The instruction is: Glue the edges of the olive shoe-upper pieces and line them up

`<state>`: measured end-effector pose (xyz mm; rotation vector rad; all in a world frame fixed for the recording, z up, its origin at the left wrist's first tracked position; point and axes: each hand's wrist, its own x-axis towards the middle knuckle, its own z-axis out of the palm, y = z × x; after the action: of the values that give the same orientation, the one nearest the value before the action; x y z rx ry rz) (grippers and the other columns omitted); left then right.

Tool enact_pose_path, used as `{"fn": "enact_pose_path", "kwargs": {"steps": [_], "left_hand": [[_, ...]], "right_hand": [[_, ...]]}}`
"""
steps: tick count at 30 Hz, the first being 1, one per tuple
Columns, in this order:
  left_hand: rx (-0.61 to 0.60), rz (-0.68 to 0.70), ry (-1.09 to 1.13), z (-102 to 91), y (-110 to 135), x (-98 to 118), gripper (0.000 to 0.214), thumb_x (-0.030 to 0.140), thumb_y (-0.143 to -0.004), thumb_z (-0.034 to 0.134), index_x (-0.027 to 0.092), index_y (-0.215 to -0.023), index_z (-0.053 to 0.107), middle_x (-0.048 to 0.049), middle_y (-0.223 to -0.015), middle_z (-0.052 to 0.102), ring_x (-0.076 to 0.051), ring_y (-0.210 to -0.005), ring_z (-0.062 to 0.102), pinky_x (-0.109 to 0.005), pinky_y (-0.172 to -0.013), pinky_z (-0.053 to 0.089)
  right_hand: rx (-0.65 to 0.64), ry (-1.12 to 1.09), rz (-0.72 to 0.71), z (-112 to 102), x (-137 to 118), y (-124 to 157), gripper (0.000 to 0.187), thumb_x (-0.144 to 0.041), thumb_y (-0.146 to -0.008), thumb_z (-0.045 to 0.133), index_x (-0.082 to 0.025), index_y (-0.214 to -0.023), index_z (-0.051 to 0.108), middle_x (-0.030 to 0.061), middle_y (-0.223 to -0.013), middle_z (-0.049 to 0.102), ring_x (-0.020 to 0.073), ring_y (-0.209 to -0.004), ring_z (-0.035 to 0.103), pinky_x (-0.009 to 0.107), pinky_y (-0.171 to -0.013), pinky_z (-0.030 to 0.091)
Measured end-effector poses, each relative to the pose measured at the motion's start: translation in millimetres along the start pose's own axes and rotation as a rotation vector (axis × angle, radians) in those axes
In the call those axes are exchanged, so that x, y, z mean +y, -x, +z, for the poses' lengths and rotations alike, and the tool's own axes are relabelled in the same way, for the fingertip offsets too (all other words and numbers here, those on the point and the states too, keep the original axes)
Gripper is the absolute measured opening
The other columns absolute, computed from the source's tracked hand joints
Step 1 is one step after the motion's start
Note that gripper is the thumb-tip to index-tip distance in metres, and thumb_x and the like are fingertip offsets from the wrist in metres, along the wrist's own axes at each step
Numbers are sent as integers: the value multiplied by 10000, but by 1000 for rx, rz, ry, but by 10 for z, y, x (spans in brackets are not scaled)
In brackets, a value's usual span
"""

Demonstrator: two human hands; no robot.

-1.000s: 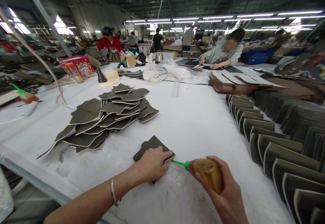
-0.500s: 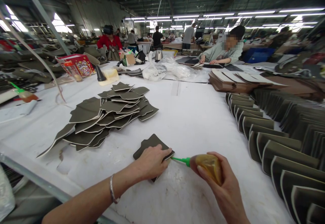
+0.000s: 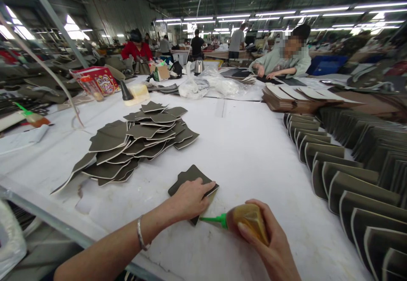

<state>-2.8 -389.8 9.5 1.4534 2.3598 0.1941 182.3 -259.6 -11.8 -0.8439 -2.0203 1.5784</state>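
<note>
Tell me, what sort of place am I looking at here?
Probably a factory floor, perhaps for shoe or bag parts. A pile of cut grey pieces lies on a long white table, folded pieces stand in rows, the right hand holds a squeeze bottle, and other people work nearby.

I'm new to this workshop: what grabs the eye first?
Front and centre, the left hand rests on a dark cut piece while the right hand holds an amber glue bottle, nozzle at its edge. Behind lies a pile of such pieces; rows of folded ones stand at right.
</note>
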Motion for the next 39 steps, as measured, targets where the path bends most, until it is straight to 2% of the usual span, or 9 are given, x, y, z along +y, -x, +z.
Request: {"fn": "enact_pose_path", "kwargs": {"steps": [4, 9, 13, 17, 22, 27, 32, 37, 39], "left_hand": [[8, 4, 3, 5, 8, 1, 554, 230, -850, 358, 297, -1396, 425, -89, -1003, 616, -282, -856, 643, -416, -765, 490], [1, -6, 2, 3, 2, 4, 554, 230, -847, 374, 295, -1395, 425, -87, -998, 616, -277, -852, 642, -406, -768, 487], [7, -6, 0, 12, -2, -5, 546, 233, -852, 368, 301, -1391, 428, -83, -980, 612, -276, -840, 641, -400, -752, 488], [11, -6, -12, 32, -2, -18, 542, 240, -854, 373, 307, -1388, 428, -79, -979, 611, -273, -832, 642, -394, -744, 489], [10, -14, -19, 38, 5, -7, 528, 249, -866, 367, 322, -1386, 425, -72, -975, 607, -265, -822, 642, -379, -734, 488], [-15, -22, -21, 9, 13, 19, 533, 245, -865, 366, 311, -1391, 425, -78, -996, 606, -270, -845, 641, -384, -749, 487], [-20, -30, -15, 12, -6, 7, 523, 264, -881, 358, 333, -1396, 413, -70, -1004, 597, -256, -844, 638, -374, -753, 484], [-33, -25, -7, 10, -20, 0, 533, 251, -876, 353, 325, -1400, 413, -72, -1007, 592, -256, -848, 634, -374, -757, 482], [-40, -24, -6, 12, -21, 1, 536, 248, -876, 351, 327, -1403, 407, -73, -1002, 588, -257, -845, 632, -373, -755, 479]], "right_hand": [[38, 20, 2, -9, 42, 20, 497, -536, -725, 693, -263, -1097, 508, -15, -972, 615, 210, -889, 582, 259, -786, 438], [-48, -26, 33, 16, 1, 74, 495, -534, -736, 676, -266, -1112, 498, -17, -950, 621, 216, -865, 589, 271, -777, 433], [37, -4, 26, 51, 3, 96, 477, -523, -728, 684, -264, -1093, 517, -14, -948, 625, 219, -868, 590, 270, -777, 433], [-17, -58, 41, 70, 44, 104, 497, -527, -713, 683, -264, -1102, 522, -11, -936, 642, 227, -851, 603, 279, -751, 444], [58, -9, 50, 60, 85, 133, 495, -527, -716, 692, -269, -1098, 510, -13, -967, 623, 221, -876, 593, 279, -790, 437], [-38, -51, 55, 52, 118, 118, 514, -549, -726, 664, -270, -1123, 495, -2, -996, 617, 240, -898, 587, 301, -778, 438], [142, 7, 4, -40, 109, -31, 519, -539, -719, 692, -260, -1109, 496, 6, -1010, 571, 241, -913, 561, 325, -816, 419], [-1, -34, 30, -45, 162, -20, 508, -536, -742, 671, -263, -1128, 486, -3, -983, 585, 227, -880, 567, 315, -796, 419], [-18, -29, 31, -63, 202, -50, 508, -536, -746, 669, -261, -1132, 486, -2, -982, 588, 227, -880, 566, 315, -792, 424]]}}
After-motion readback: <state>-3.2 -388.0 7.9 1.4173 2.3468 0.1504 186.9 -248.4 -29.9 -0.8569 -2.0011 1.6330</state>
